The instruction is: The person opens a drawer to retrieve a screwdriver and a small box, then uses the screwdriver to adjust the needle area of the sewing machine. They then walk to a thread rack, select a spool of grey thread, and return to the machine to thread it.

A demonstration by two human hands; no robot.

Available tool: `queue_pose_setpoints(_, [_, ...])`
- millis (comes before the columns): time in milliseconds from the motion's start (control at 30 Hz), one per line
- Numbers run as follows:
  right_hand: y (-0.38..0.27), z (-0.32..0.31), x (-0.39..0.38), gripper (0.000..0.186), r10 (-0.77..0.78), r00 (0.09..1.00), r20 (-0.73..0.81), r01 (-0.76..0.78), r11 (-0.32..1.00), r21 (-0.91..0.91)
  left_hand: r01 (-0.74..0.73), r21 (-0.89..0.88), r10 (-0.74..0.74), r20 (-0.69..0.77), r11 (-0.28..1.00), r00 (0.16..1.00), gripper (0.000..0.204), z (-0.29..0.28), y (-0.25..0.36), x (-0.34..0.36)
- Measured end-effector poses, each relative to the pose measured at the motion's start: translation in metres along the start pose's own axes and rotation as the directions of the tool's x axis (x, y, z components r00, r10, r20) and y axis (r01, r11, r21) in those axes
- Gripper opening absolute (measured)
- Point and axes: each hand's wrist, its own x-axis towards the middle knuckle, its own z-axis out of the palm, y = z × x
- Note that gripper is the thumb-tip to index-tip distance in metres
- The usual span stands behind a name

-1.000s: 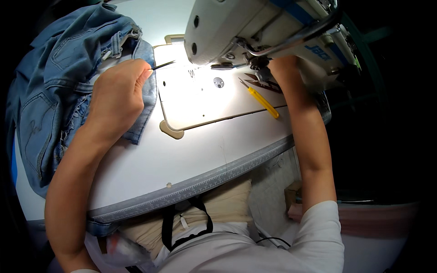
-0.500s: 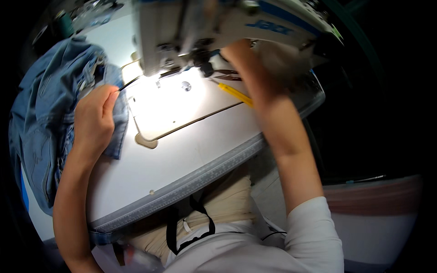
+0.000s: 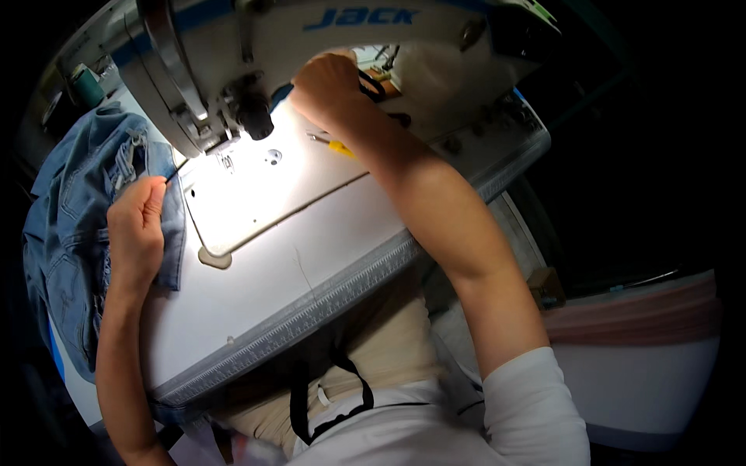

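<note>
My left hand (image 3: 138, 225) is closed in a pinch on a thin dark stick-like piece (image 3: 178, 168), whose far end points at the presser foot (image 3: 225, 161). Beneath and beside that hand lies a bundle of blue denim (image 3: 66, 225) with frayed edges. My right hand (image 3: 326, 81) reaches under the arm of the white sewing machine (image 3: 357, 35), behind the needle area. Its fingers are curled and partly hidden; a bit of dark blue material (image 3: 281, 95) shows beside them. A yellow-handled screwdriver (image 3: 339, 147) lies on the machine bed below my right forearm.
Lamp light falls on the bed plate (image 3: 256, 202). A black loop handle (image 3: 373, 85) sits beyond my right wrist. A green thread cone (image 3: 87, 85) stands at the back left. Along the table's front edge runs a grey measuring strip (image 3: 303, 311). Pinkish fabric (image 3: 637, 311) lies at the right.
The whole view has shifted, so the machine appears further left. My right hand, mostly hidden before, now shows under the machine arm, nearer the needle area. The left hand keeps its pinch.
</note>
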Motion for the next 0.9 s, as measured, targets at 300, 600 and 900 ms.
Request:
queue_pose_setpoints(300, [0.057, 0.007, 0.077, 0.016, -0.031, 0.985, -0.171, 0.015, 0.996, -0.093, -0.010, -0.002, 0.010, -0.012, 1.000, 1.000, 0.013, -0.001, 0.006, 0.002])
queue_pose_setpoints(600, [0.068, 0.002, 0.076, 0.014, -0.075, 0.997, -0.032, 0.068, 0.980, -0.186, -0.023, -0.019, 0.022, -0.047, 1.000, 0.999, 0.013, 0.002, 0.007, 0.002])
queue_pose_setpoints(900, [0.061, -0.005, 0.057, 0.012, -0.148, 0.987, 0.069, 0.161, 0.946, -0.281, -0.005, -0.022, 0.005, -0.011, 1.000, 1.000, 0.014, -0.001, 0.002, -0.001])
